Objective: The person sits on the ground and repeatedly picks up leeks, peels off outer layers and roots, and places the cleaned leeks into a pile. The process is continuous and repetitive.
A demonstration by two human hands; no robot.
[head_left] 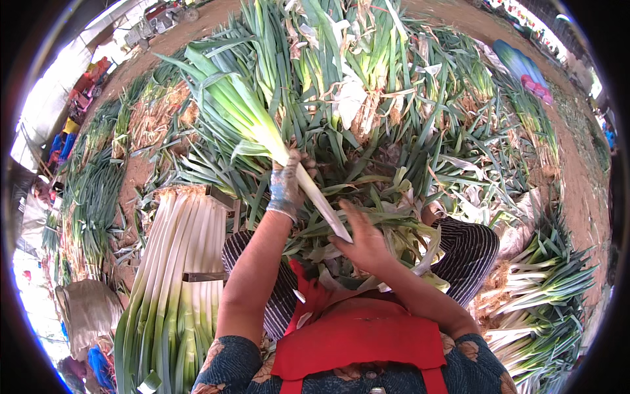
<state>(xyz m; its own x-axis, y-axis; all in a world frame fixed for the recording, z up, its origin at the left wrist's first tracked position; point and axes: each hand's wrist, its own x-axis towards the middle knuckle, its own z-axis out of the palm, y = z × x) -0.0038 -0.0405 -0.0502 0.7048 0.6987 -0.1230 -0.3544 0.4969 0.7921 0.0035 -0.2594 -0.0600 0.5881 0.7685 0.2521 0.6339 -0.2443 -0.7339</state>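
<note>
I watch both hands near the middle of my view, taking twelve o'clock as straight ahead. The left hand [289,178], in a worn grey-and-blue knit glove, just off centre toward ten, is wrapped round the white stem of a long, green-leaved leek [262,128]. That leek lies aslant, its leaves fanned toward eleven and its pale lower end pointing between four and five. There I find the bare right hand [364,240], fingers spread and blurred, thumb by the stem's tip; I cannot tell whether it touches. The hands are apart along the stem.

Beneath them I see a litter of loose green and straw-coloured leaves [374,182], and at six a bright red apron [361,338] between the knees of dark, pale-striped trousers [464,253].

Farther out, at eight, a neat stack of thick, white-stemmed leeks [174,256] lies by dark metal brackets [202,277]. At four, I have a heap of leeks with brown, stringy roots [538,289]. Leafy green bundles [377,59] lie between twelve and one, with more rows at nine. At two, on brown earth, rests a long blue-and-pink wrapped bundle [522,69].
</note>
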